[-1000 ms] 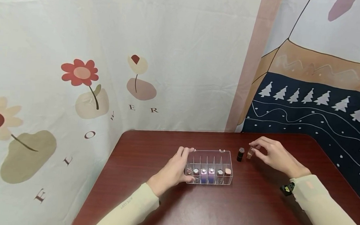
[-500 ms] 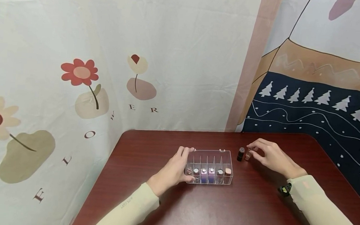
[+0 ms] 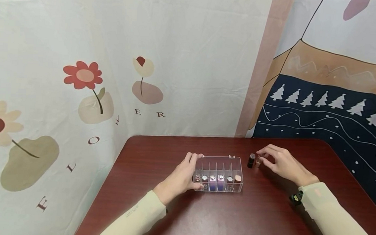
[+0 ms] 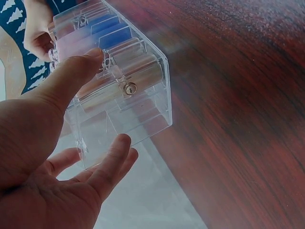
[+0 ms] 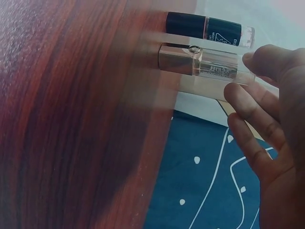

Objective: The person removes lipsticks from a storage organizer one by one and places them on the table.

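A clear plastic rectangular box (image 3: 227, 166), split by thin upright dividers, is set on the dark red wood-grain bench (image 3: 221, 218), and its left end is gripped by the left hand (image 3: 182, 174), thumb at the near side and fingers at the far side. Six small cosmetic tubes are held in its near row: a clear, brownish one (image 3: 198, 178) at the left, partly hidden by the thumb, a dark tube with a silvery top (image 3: 205, 178), two lilac-and-blue tubes (image 3: 213, 184), another dark silvery-topped tube (image 3: 230, 180), and a dark tube with a pale pink top (image 3: 237, 178). To the box's right, a clear-capped, copper-based tube (image 5: 217, 67) is pinched near its top between thumb and fingertips by the right hand (image 3: 284, 165). It is seen upright just beside a glossy black cylindrical tube (image 3: 251, 161), which is stood on the bench.
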Motion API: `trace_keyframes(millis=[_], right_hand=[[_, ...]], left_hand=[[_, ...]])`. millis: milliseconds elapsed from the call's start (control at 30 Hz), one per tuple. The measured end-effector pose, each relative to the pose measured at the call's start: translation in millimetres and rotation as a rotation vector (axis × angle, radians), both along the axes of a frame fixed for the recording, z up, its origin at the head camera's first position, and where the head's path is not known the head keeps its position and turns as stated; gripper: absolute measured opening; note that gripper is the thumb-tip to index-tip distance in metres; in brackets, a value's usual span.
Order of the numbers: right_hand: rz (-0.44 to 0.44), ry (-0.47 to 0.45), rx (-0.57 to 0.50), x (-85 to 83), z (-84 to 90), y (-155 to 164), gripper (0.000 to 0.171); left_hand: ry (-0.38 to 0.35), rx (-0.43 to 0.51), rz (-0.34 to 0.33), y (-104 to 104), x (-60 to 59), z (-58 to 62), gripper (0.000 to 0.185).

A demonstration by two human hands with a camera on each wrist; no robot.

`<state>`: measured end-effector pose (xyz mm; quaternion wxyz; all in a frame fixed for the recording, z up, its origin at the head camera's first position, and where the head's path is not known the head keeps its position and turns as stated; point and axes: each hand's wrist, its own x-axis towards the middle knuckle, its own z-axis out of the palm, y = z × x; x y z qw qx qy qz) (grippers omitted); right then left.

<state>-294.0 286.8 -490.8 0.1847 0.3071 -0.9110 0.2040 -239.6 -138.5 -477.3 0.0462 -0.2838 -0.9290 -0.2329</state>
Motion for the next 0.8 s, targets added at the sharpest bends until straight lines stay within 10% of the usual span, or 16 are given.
trace_keyframes(millis=[800], right_hand=[[-0.022, 0.014, 0.007, 1.5, -1.9, 4.3, 0.041]], left_hand=[[-0.016, 0.007, -0.001, 0.6, -0.2, 1.9, 0.106]])
